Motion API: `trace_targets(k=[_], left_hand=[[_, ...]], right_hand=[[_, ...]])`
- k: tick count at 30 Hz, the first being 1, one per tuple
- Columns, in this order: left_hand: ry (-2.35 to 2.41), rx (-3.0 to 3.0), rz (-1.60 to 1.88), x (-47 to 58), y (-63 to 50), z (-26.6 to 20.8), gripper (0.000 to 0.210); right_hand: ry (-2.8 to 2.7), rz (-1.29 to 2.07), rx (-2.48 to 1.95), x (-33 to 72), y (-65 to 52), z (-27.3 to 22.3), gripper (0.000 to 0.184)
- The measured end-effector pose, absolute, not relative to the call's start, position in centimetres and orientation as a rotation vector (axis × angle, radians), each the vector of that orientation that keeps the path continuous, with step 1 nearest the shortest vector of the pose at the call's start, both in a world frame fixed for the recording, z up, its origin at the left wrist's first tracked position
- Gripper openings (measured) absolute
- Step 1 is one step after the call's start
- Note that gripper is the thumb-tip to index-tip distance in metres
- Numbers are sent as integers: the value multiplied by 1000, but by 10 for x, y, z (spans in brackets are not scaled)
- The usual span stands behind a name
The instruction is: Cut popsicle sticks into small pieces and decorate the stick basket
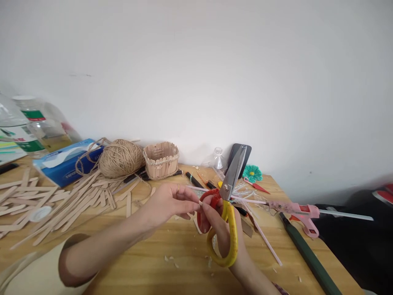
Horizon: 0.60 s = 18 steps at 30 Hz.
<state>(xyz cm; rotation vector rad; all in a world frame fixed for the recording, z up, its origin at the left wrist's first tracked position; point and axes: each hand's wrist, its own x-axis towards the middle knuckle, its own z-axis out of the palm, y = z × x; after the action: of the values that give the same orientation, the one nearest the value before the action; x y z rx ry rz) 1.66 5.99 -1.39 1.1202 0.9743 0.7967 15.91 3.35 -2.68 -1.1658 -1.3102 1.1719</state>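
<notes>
A tiny pale piece (200, 202) sat at the meeting fingertips of both hands, above the table (138, 262). The left hand (167, 200) pinched it between thumb and fingers; the right hand (221, 229) met it with thumb and fingertip while also grasping the scissors (233, 172), fingers among the handles, blades upward and apparently together. Whether the right fingertips truly gripped the piece, I could not tell. Something so small seemed to want a light, steady pinch, blades angled clear of the left fingers, and handles kept from swinging. Shavings (170, 259) lay below. Farther out stood the basket (161, 164) beside the twine (121, 157), with sticks (76, 205) leftward and a glue gun (307, 213) rightward.
</notes>
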Motion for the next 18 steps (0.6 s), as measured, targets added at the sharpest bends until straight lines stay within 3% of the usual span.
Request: trace_targets(k=[14,18], left_hand=[[1023,1136,777,18,57,-13,7],[1006,1112,912,16,56,-7,7]], right_hand=[[-1475,1153,-1172,167,33,-34,21],[-1519,1222,-1089,173,35,-42,29]])
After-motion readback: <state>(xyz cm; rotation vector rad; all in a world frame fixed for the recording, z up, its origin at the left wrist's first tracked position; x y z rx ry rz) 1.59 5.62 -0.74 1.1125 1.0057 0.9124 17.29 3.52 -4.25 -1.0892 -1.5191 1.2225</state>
